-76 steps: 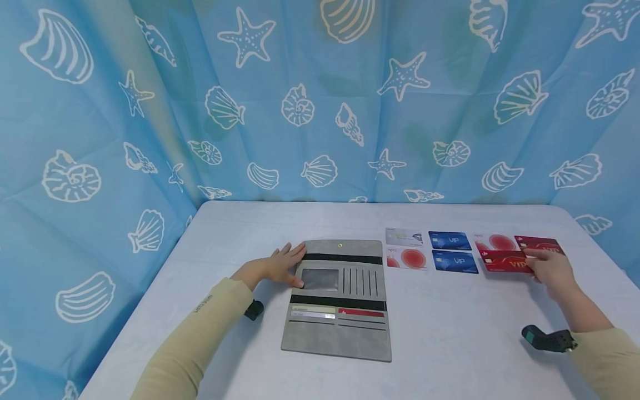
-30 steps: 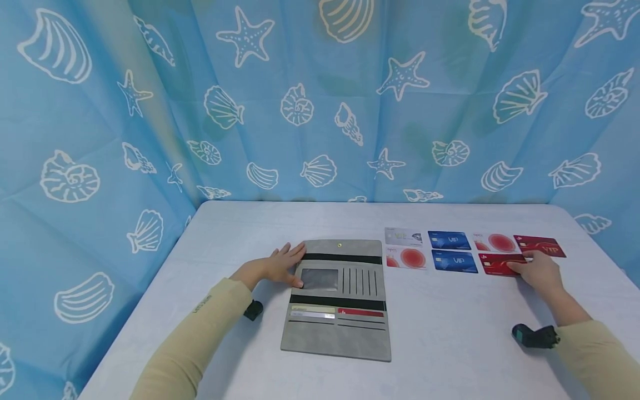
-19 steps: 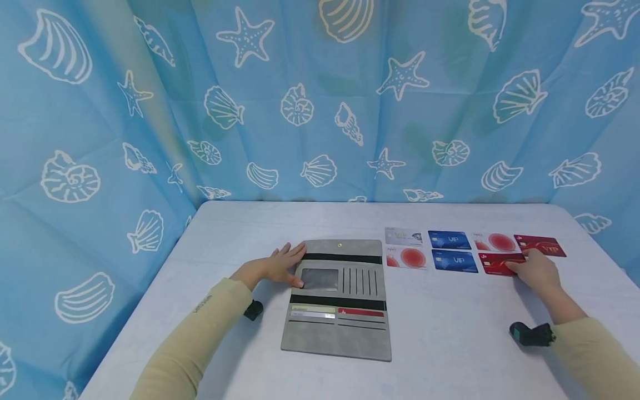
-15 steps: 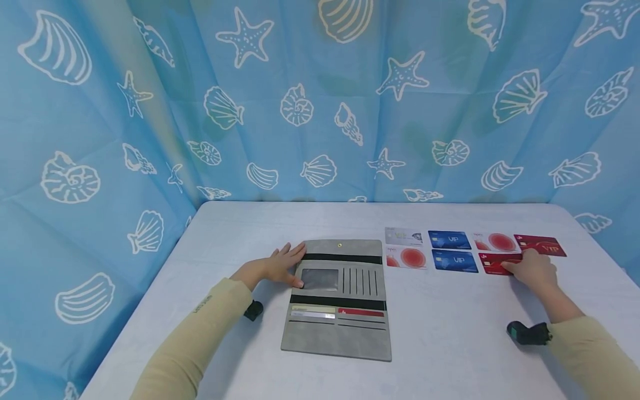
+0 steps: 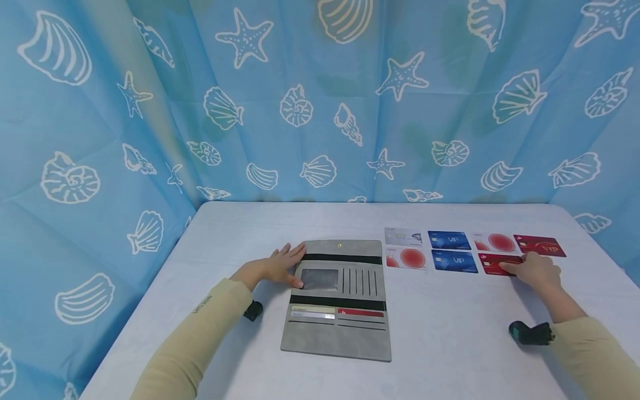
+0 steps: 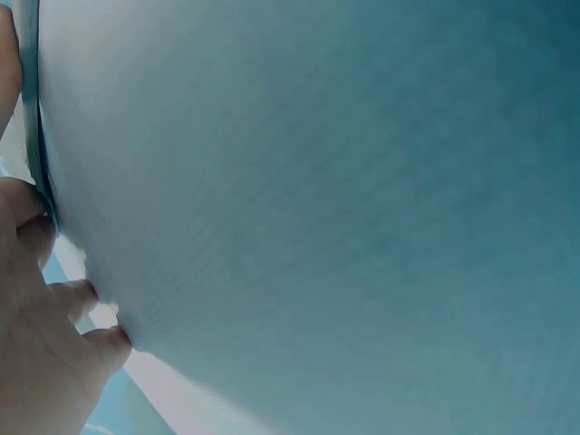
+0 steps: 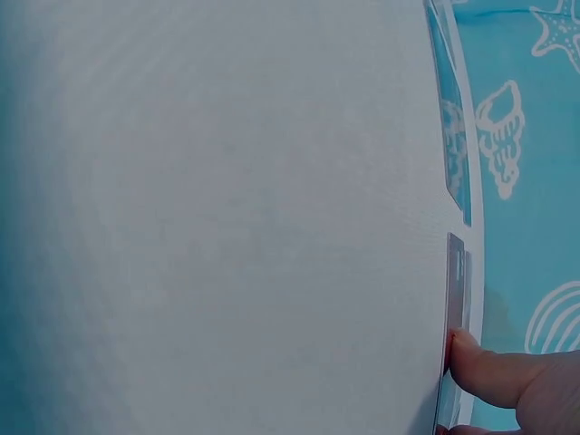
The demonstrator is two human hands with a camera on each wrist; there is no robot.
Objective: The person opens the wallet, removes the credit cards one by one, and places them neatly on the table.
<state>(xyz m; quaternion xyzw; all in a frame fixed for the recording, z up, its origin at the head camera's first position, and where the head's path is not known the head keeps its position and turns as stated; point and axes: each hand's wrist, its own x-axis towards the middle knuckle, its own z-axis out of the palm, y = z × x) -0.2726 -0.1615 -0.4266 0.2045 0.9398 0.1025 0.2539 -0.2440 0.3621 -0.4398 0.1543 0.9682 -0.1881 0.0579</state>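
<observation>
In the head view, my left hand (image 5: 280, 266) rests with spread fingers on the left edge of an opened grey wallet (image 5: 340, 340). The wrist view shows its fingers (image 6: 107, 349) along that side. Cards peek out of the wallet's lower slots, among them a red one (image 5: 361, 313). My right hand (image 5: 540, 273) holds a red card (image 5: 491, 263) at its right part, low on the table in the near row; the hand hides that end. Its thumb (image 7: 485, 367) lies at the card's edge in the right wrist view.
Behind the held card lie a red-circle card (image 5: 500, 242) and a red VIP card (image 5: 547, 246). Left of it are blue VIP cards (image 5: 454, 260), a silver card (image 5: 403, 236) and another red-circle card (image 5: 406, 257). A blue shell-print curtain (image 5: 320, 111) hangs behind the white table (image 5: 450, 333).
My right hand has brought the red card down into the near row, off the cards it overlapped, then shifted slightly left along it. The left hand and wallet have stayed put.
</observation>
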